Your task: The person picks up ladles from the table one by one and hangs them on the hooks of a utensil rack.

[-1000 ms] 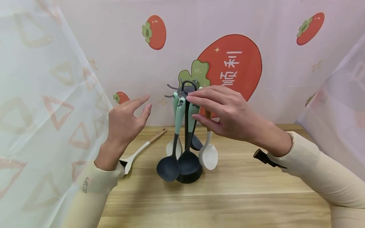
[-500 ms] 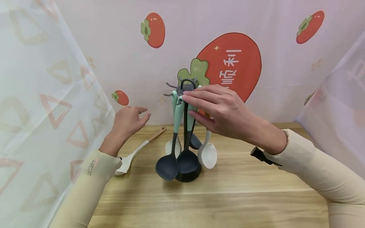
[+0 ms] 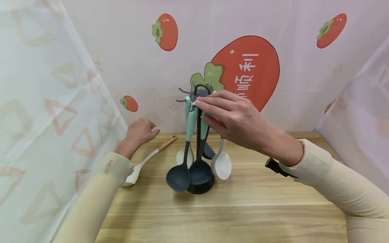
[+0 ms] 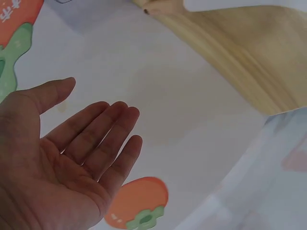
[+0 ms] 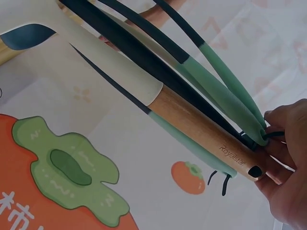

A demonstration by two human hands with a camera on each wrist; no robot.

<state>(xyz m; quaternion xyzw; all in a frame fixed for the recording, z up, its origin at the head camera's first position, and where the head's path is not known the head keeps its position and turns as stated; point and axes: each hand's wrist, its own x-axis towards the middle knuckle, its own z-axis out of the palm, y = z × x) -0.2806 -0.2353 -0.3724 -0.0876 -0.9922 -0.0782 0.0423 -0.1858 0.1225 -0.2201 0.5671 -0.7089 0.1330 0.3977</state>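
Observation:
In the head view a black utensil rack stands upright, hung with mint-handled dark ladles and a white ladle. My right hand holds the rack's top, fingertips at the hook disc and thumb below it. In the right wrist view this hand is behind the handle ends, beside a wooden handle; some fingers are hidden. A white turner with a wooden handle lies on the table at left. Just above it, apart from it, my left hand hovers with relaxed fingers, holding nothing.
The wooden table runs back to a pale curtain printed with persimmons. A similar curtain closes off the left side, near the left forearm. Bare hooks stick out on the rack's left.
My left hand has moved lower and away from me, over the lying turner, its fingers now pointing more forward. The right hand stays at the rack's top with only a slight shift.

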